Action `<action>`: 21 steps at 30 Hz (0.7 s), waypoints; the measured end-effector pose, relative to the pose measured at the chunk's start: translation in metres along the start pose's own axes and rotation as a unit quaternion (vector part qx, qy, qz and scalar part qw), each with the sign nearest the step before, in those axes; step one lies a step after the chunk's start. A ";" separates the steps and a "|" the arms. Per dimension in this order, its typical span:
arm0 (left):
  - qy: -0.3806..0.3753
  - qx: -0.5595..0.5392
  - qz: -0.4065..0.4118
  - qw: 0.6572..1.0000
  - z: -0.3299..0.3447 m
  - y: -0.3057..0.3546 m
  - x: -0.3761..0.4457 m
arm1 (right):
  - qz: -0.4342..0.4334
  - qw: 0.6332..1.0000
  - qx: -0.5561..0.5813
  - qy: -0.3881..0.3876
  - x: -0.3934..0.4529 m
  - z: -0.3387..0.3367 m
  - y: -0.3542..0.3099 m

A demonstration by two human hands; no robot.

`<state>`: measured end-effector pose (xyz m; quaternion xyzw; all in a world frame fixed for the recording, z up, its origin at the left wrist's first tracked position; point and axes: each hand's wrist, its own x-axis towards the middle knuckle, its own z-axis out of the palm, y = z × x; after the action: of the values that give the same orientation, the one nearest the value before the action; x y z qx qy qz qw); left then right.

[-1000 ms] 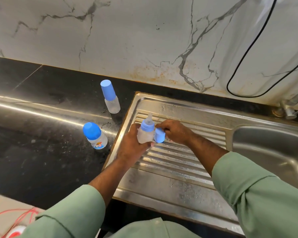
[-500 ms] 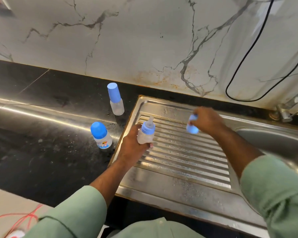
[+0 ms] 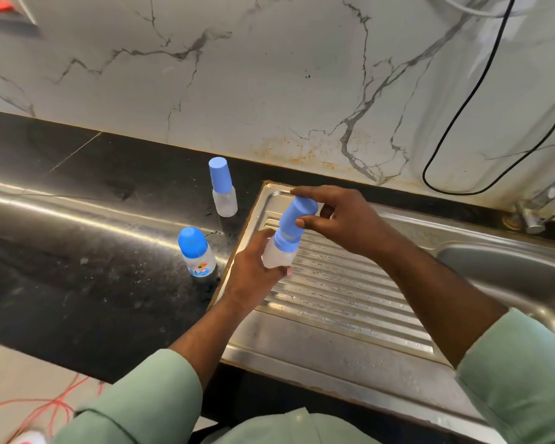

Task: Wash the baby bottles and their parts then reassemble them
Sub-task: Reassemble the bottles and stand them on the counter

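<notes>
A bottle (image 3: 277,256) is clasped in the left hand (image 3: 253,277) over the drainboard (image 3: 334,283) while its blue cap (image 3: 297,219) is pinched by the right hand (image 3: 343,219), fingers half-closed

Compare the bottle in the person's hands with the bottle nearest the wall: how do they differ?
The held bottle is tilted above the drainboard, gripped by the left hand, with the right hand on its cap. The far bottle stands upright and untouched on the black counter. Both have translucent bodies and blue caps.

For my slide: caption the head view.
Left hand holds a baby bottle; right hand holds its blue cap on top.
</notes>
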<state>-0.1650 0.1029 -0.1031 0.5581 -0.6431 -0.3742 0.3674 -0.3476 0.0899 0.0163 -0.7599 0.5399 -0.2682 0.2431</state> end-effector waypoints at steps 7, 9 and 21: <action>0.001 0.039 0.023 0.999 0.001 0.006 -0.004 | 0.016 0.999 -0.016 -0.023 0.002 0.008 -0.004; 0.019 0.071 0.041 0.996 0.003 0.009 -0.008 | 0.024 0.999 -0.027 -0.002 0.001 0.013 -0.005; 0.076 0.042 0.055 0.995 -0.019 0.010 -0.013 | 0.104 0.985 0.131 0.042 0.006 0.067 -0.017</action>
<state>-0.1511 0.1154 -0.0859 0.5635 -0.6582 -0.2832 0.4112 -0.2892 0.0944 -0.0212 -0.6486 0.5862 -0.3420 0.3445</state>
